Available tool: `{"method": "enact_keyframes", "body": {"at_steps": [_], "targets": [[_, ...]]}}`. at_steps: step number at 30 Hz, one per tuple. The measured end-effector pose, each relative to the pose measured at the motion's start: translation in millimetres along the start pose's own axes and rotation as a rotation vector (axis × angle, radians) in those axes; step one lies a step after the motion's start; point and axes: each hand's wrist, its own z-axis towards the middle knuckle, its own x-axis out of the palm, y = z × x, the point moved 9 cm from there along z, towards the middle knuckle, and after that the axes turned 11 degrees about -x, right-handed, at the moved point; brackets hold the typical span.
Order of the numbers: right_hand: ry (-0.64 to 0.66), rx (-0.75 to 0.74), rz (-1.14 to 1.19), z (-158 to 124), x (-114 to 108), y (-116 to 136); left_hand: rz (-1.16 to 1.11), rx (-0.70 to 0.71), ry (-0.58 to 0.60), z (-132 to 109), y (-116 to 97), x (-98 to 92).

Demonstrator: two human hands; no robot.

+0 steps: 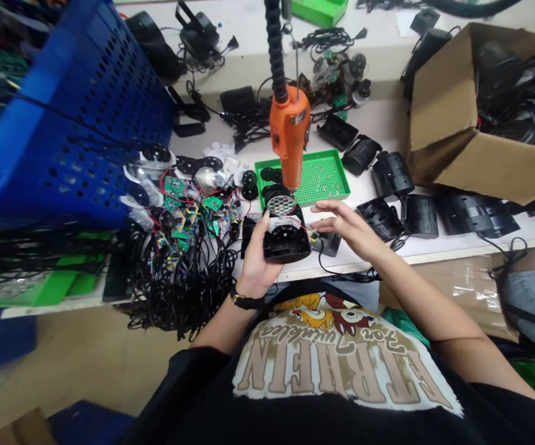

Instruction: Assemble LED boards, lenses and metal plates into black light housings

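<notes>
My left hand (pixel 256 256) grips a black plastic lamp housing (pixel 287 242) from below and tilts it up. A round perforated metal disc (pixel 280 204) sits at the housing's top edge, directly under the tip of an orange electric screwdriver (pixel 289 133), which hangs on a black flexible arm. My right hand (pixel 344 227) hovers beside the housing with its fingers apart, holding nothing. Its fingertips are nearest a small circuit board (pixel 316 237) with thin red wires leading toward the disc.
A green tray of screws (pixel 323 165) lies behind the housing. Wired green circuit boards and tangled black cables spread to the left, with black housings to the right. A blue perforated crate stands at the far left, and an open cardboard box of black parts at the right.
</notes>
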Motion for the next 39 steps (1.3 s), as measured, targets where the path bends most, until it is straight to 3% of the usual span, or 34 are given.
{"method": "enact_keyframes", "body": {"at_steps": [4,11,13,16,20,23,28,33,36,39], "targets": [[0.069,-0.025,0.028,-13,23,-13,0.014,-0.016,0.047,-5,-6,6.1],[-0.154,0.023,-0.040,-25,22,-27,0.037,0.075,0.030,-12,-13,-3.7],[-0.216,0.004,-0.094,-32,14,-19,0.023,0.178,0.015,-14,-20,-9.2],[-0.287,-0.087,-0.285,-42,5,13,0.041,0.351,-0.016,-17,-28,-15.2],[-0.113,-0.294,-0.577,-38,29,63,0.112,0.346,-0.017,-14,-16,-14.5],[0.050,-0.437,-0.710,-31,55,81,0.131,0.304,0.020,-12,-5,-11.1],[0.293,-0.507,-0.910,-24,83,75,0.091,0.323,-0.016,-13,-4,-18.0],[0.346,-0.557,-1.007,-25,90,76,0.114,0.374,-0.004,-13,-8,-19.2],[0.423,-0.527,-1.093,-26,98,66,0.165,0.387,0.014,-11,-6,-17.0],[0.402,-0.477,-1.192,-25,99,61,0.210,0.384,0.019,-9,-3,-16.3]]}}
